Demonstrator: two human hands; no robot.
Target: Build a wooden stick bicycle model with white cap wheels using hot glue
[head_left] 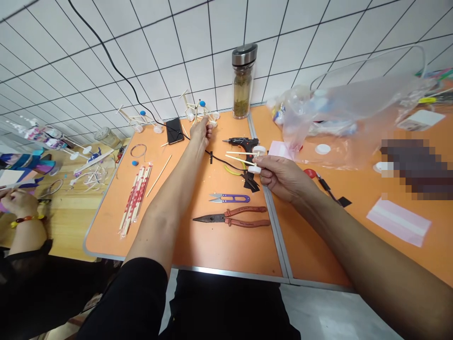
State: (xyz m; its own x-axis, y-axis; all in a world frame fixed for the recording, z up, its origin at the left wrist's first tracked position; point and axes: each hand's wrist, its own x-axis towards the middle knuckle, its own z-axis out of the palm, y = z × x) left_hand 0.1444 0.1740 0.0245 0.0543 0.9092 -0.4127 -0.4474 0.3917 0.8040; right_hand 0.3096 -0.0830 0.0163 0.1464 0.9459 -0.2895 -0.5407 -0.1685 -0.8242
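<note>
Faces white-tiled wall [148, 42] across orange table [226, 255]. Has long-nose pliers [219, 218] lying toward near edge, hot-glue gun [244, 141] farther back. Extends left hand [200, 133] to stick-built wheeled model [202, 104] near wall; cannot tell whether gripping it. Holds stick frame [244, 153] in right hand [279, 175], raised above table, pinched narrowly near white wheels [259, 149].

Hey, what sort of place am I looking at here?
Probably a small indoor craft workspace: a glue gun and long-nosed pliers lie on an orange table, and small wheeled stick models stand near the tiled wall.
</note>
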